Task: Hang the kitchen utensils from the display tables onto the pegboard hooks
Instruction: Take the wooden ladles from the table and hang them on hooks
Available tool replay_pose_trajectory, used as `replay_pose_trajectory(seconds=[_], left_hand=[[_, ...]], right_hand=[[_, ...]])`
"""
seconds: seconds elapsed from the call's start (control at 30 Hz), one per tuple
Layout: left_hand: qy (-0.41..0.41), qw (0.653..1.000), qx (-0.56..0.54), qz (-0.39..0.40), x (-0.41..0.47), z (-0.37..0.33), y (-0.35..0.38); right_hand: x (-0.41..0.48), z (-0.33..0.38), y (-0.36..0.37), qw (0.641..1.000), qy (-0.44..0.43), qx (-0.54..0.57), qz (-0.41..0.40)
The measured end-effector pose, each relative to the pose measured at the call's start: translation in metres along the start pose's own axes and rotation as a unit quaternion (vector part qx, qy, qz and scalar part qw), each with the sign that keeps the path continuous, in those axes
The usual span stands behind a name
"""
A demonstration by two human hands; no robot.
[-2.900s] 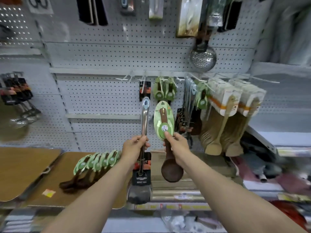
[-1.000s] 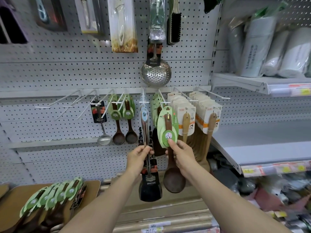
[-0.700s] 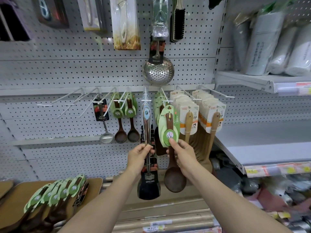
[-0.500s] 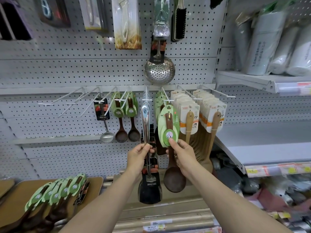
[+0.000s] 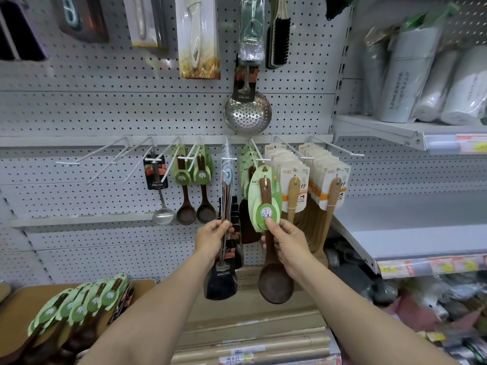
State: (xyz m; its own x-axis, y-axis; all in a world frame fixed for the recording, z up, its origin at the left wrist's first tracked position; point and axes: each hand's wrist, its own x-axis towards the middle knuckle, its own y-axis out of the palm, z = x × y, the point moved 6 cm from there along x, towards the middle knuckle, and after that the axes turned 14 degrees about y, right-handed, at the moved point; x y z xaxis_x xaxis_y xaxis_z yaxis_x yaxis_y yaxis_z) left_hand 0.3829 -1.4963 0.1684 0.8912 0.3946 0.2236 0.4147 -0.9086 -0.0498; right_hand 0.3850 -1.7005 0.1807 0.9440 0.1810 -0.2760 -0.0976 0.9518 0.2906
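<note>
Left hand (image 5: 212, 239) grips a spatula (image 5: 226, 227); right hand (image 5: 286, 243) pinches a wooden spoon (image 5: 268, 248).

Only one view here: the head-worn wide-angle camera is facing the pegboard (image 5: 105, 109) head-on, tilting slightly down, sitting close enough that the left hand (image 5: 213, 239) and right hand (image 5: 287, 243) are reaching it.
</note>
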Motion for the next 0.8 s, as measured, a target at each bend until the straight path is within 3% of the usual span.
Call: replay_pose_trajectory(seconds=[0.27, 0.43, 0.57, 0.8], left_hand=[[-0.011, 0.999, 0.045, 0.013, 0.002, -0.007, -0.005], [0.035, 0.997, -0.044, -0.048, -0.011, -0.047, -0.021], [0.068, 0.992, -0.106, 0.001, -0.030, -0.088, -0.031], [0.042, 0.994, -0.086, -0.055, -0.036, -0.100, -0.080]], right_hand=[[-0.015, 0.002, -0.001, 1.000, -0.012, -0.006, -0.002], [-0.025, -0.010, 0.019, 0.998, -0.021, -0.058, 0.005], [-0.039, -0.025, 0.057, 0.997, -0.023, -0.069, 0.025], [-0.040, -0.034, 0.115, 0.997, -0.025, -0.067, 0.040]])
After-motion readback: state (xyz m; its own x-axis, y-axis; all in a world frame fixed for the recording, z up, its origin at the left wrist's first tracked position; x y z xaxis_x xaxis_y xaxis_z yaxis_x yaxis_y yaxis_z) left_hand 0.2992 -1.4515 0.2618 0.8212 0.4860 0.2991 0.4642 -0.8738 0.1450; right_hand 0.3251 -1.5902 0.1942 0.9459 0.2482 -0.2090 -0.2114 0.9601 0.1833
